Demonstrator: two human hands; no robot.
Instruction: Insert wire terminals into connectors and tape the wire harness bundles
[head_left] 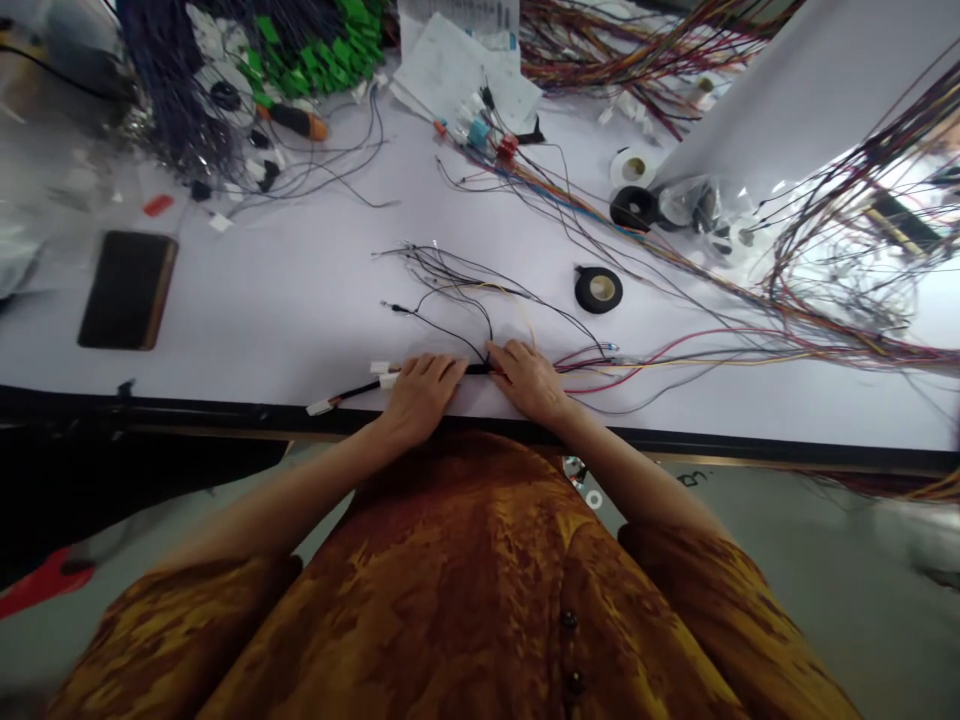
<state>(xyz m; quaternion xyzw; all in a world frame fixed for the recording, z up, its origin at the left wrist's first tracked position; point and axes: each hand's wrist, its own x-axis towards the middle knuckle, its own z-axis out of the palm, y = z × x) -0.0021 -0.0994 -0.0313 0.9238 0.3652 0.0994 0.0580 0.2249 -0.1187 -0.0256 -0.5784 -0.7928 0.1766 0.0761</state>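
Black harness (352, 389), middle hidden under L hand (421, 398) + R hand (529, 380)

I wear a mottled mustard-and-rust blouse (457, 590) with dark round buttons (569, 620) down the front at the bottom of the frame, its wide left sleeve (176, 625) and right sleeve (694, 600) ending partway along my bare forearms (259, 510).

The only view comes from a camera on the person's head, facing forward and steeply down over the mustard patterned top (465, 600), left hand (421, 398) and right hand (527, 380), close above the near edge of the pale worktop (300, 300) and reaching across it.
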